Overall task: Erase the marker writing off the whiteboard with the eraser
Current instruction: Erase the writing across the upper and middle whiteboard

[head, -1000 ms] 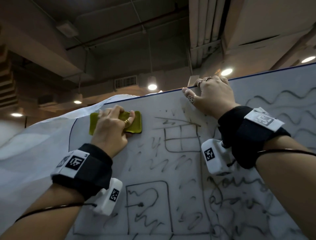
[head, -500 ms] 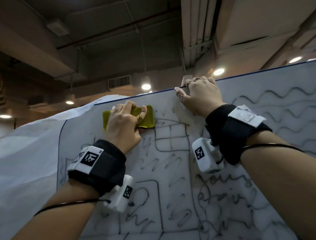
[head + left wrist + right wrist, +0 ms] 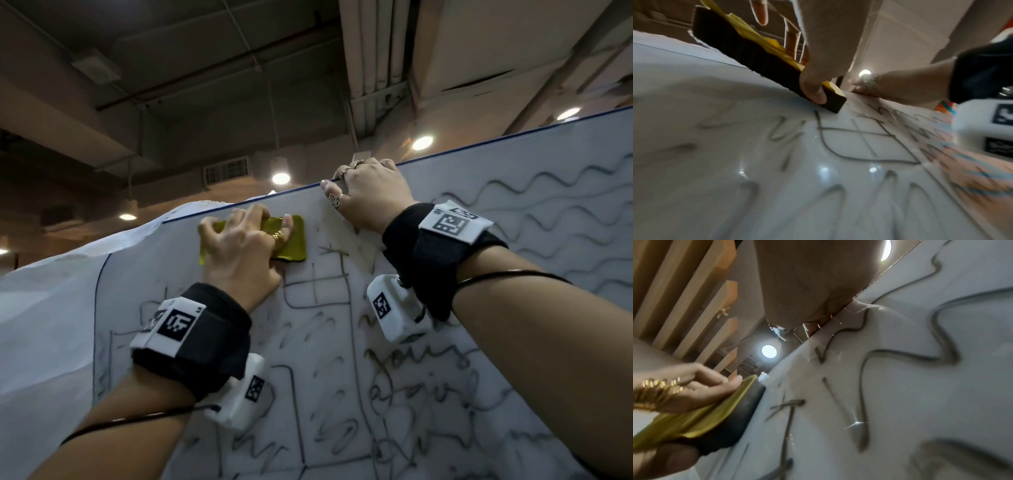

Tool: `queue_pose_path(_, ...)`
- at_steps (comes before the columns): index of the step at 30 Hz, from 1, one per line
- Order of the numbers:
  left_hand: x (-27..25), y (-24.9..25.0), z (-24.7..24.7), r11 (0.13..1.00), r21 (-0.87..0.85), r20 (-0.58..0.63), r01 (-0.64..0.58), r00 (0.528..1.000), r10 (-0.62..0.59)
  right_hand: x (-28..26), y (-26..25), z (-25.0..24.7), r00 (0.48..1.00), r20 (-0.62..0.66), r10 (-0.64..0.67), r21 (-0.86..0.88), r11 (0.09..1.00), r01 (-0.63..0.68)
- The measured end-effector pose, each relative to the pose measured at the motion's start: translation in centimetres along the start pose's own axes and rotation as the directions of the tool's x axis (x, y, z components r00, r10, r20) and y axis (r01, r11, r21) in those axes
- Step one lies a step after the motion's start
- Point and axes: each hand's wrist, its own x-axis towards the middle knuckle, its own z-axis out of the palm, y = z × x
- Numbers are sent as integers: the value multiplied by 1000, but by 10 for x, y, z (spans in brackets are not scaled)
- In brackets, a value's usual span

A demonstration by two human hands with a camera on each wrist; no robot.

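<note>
Lying lengthwise along the whiteboard's (image 3: 445,342) top edge, the yellow eraser (image 3: 291,240) is gripped by the left hand (image 3: 243,253), while the right hand (image 3: 370,192) clutches that edge.

Both my arms reach up. My left hand (image 3: 245,253) is spread, fingers curled around the eraser (image 3: 291,240), thumb at its lower edge. My right hand (image 3: 371,195) hooks fingers over the board (image 3: 445,342) top edge.
</note>
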Motion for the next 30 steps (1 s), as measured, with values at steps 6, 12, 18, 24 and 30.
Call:
queue_pose_path(6,-1,-1,1,991,-15,42,135,990,-135,3,2,2,999,-6,-32,-29,999,32)
queue_pose_path(12,5,31,7,998,10,94,62,994,-62,3,22,-8,991,72,-110,63,992,105)
queue_pose_path(18,3,7,7,995,-4,57,101,993,-101,0,65,-31,994,108,27,-61,998,-21)
queue_pose_path(24,14,54,6,997,-79,23,24,999,-22,-4,85,-33,989,91,116,-139,985,-103)
queue_pose_path(30,21,58,-1,999,-40,47,-24,999,26,-3,88,-42,983,139,123,-83,990,-113)
